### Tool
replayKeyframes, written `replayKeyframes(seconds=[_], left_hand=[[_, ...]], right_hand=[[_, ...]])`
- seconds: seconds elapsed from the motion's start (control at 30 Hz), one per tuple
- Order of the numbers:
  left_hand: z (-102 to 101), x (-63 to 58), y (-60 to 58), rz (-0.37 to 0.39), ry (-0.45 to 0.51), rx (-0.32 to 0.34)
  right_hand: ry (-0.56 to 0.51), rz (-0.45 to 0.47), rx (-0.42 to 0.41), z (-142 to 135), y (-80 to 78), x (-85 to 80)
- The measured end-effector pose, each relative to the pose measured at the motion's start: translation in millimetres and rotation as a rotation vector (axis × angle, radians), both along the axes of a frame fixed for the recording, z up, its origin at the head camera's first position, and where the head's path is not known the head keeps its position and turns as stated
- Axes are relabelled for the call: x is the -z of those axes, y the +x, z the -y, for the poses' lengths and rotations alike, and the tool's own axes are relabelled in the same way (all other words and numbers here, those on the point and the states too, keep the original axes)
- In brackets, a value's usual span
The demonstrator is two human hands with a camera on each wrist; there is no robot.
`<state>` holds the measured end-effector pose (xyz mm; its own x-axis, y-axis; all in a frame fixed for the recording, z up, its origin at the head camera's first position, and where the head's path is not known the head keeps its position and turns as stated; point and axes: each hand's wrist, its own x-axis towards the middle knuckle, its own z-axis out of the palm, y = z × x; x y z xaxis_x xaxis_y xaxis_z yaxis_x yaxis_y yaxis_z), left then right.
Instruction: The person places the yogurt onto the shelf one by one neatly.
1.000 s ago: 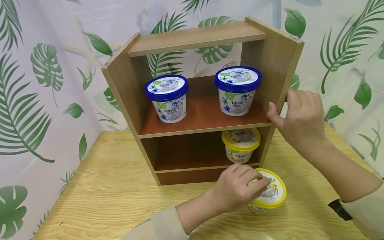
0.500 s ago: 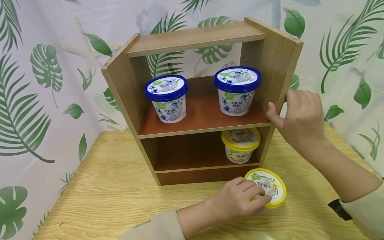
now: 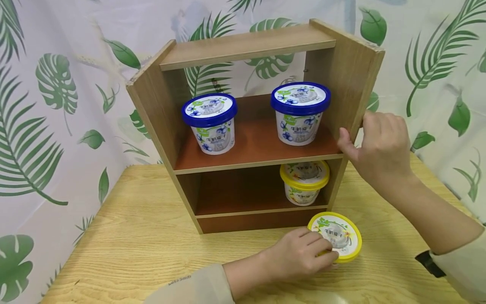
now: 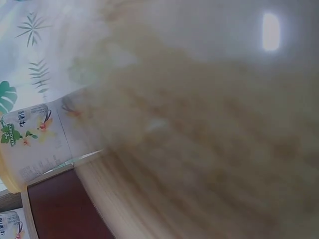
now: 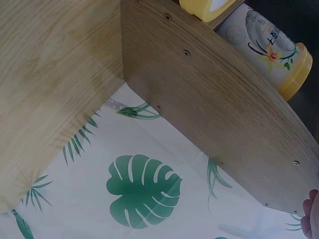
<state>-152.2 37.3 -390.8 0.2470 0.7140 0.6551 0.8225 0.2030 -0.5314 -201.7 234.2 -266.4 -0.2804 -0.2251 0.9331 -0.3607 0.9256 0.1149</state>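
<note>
In the head view my left hand (image 3: 303, 255) holds the near left edge of a yellow-lidded tub (image 3: 347, 242), its curled fingers overlapping the lid. This tub, white with printed flowers, stands on the table in front of the wooden shelf unit (image 3: 250, 36). In the left wrist view, a flower-printed tub (image 4: 37, 142) shows at the left side; the hand is out of that frame. My right hand (image 3: 383, 152) grips the shelf unit's right side panel (image 3: 351, 84), thumb on the front edge. Only fingertips (image 5: 310, 214) of this hand show in the right wrist view.
Two blue-lidded tubs, one at the left (image 3: 212, 126) and one at the right (image 3: 300, 114), stand on the upper shelf. Another yellow-lidded tub (image 3: 303, 183) sits on the lower shelf's right side. A leaf-patterned sheet (image 3: 68, 105) surrounds the wooden table (image 3: 125, 236).
My left hand has slid left and toward the front of the tub's lid, uncovering more of its printed top. The tub and my right hand keep their places.
</note>
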Motion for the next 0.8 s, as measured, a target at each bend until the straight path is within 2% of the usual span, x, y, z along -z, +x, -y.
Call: replayKeyframes(seconds=[0.13,0.3,0.47,0.63,0.8], left_hand=[[1.8,-6.3,1.9,0.005,0.011,-0.001],[1.6,-6.8,1.5,0.005,0.001,-0.010],[4.4,-9.9,1.5,-0.050,-0.051,-0.013],[7.5,-11.9,1.2,-0.085,-0.079,0.010],[8.0,-6.9,-0.9,-0.111,-0.088,0.025]], right_hand=[[-0.003,-0.006,-0.002,0.1,0.1,-0.2],[-0.002,-0.013,-0.002,-0.3,-0.8,-0.7],[0.000,-0.012,0.001,-0.3,-1.2,-0.6],[0.004,-0.011,0.000,0.4,-1.2,-0.3],[0.006,-0.012,0.006,0.5,-0.5,-0.5]])
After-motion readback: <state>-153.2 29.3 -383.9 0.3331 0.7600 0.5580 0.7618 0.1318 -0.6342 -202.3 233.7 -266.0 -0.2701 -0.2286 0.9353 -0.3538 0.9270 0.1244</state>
